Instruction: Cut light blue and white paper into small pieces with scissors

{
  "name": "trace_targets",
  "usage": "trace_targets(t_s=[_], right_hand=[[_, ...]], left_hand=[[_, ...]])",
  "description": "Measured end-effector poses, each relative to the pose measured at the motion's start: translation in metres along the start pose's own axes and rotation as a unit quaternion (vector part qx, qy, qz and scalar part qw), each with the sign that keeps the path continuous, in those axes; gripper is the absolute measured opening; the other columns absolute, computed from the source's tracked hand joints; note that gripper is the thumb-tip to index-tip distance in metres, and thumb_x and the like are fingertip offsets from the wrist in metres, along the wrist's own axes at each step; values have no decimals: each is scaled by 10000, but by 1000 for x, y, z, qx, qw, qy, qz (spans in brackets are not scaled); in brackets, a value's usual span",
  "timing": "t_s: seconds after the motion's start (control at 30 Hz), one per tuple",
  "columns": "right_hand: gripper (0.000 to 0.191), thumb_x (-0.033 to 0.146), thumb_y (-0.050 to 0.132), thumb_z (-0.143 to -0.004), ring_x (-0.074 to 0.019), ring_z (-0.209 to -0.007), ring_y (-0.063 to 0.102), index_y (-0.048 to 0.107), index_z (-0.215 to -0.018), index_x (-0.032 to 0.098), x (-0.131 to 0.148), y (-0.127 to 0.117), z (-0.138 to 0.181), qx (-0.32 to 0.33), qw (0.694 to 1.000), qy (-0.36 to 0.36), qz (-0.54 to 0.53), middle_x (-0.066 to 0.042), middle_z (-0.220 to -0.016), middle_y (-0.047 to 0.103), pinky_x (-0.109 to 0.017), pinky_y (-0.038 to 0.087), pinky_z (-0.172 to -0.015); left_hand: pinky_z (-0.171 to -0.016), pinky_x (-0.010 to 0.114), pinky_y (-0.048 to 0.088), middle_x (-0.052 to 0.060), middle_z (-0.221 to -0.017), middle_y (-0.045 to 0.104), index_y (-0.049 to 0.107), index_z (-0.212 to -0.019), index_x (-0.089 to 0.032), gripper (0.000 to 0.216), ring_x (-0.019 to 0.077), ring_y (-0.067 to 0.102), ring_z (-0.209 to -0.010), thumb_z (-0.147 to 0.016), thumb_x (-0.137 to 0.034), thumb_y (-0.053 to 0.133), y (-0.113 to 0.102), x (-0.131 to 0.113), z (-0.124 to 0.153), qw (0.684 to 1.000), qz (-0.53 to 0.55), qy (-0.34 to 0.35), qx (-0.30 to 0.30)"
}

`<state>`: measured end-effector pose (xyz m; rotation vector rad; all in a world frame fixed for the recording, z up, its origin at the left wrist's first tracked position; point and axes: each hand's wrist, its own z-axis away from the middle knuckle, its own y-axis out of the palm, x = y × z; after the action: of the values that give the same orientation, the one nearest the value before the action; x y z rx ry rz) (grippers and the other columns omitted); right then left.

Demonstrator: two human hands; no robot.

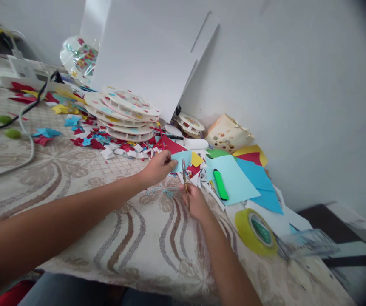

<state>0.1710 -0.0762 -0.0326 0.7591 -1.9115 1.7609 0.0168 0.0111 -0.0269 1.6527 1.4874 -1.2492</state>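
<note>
My left hand (159, 167) pinches a small piece of light blue paper (183, 160) by its left edge. In my right hand (195, 199) is a pair of scissors (184, 180), its blades pointing up at the light blue paper. Whether the blades touch the paper or stand just in front of it, I cannot tell. Thin light blue strips (168, 192) lie on the patterned tablecloth (112, 238) below my hands. Just behind the scissors are a yellow paper scrap (197, 159) and red paper (173, 145).
Decorated white discs (122, 112) are stacked at the back, amid colourful paper cutouts (90, 138). To the right lie a green cutter (220, 185), light blue sheets (234, 178) and a yellow tape roll (254, 231). A white cable (31, 148) crosses the left side. A white panel (147, 51) leans on the wall.
</note>
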Motion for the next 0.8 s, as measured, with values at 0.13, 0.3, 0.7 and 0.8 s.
trace_targets(t_s=[0.13, 0.3, 0.7, 0.8], right_hand=[[454, 562, 349, -828, -99, -498, 352, 377, -587, 178, 0, 0, 0, -2, 1000, -1, -4, 36, -510, 379, -214, 253, -469], [422, 521, 356, -846, -111, -511, 400, 443, -624, 173, 2, -2, 1, 10, 1000, -18, 2, 22, -523, 448, -219, 281, -492], [413, 524, 367, -836, -113, -488, 402, 415, -611, 181, -5, 2, -2, -10, 1000, -14, 22, 25, -497, 429, -223, 262, -474], [420, 532, 363, -832, -103, -488, 383, 397, -603, 181, -6, 3, -2, 1, 1000, -7, 8, 37, -497, 400, -216, 263, -473]], left_hand=[[-510, 225, 277, -46, -603, 348, 388, -666, -179, 165, 86, 320, -552, -741, -285, 489, 0, -2, 1, 1000, -11, -5, 3], [-504, 219, 275, -47, -602, 343, 387, -660, -174, 166, 82, 318, -552, -738, -274, 494, 0, -3, 3, 1000, -4, -11, 3], [-502, 213, 311, -50, -587, 409, 422, -676, -172, 156, 76, 385, -531, -722, -284, 520, 2, -6, 4, 995, 77, -56, -9], [-493, 213, 300, -53, -577, 404, 411, -658, -176, 176, 72, 375, -519, -715, -289, 533, 0, -5, 2, 995, 79, -50, -31]])
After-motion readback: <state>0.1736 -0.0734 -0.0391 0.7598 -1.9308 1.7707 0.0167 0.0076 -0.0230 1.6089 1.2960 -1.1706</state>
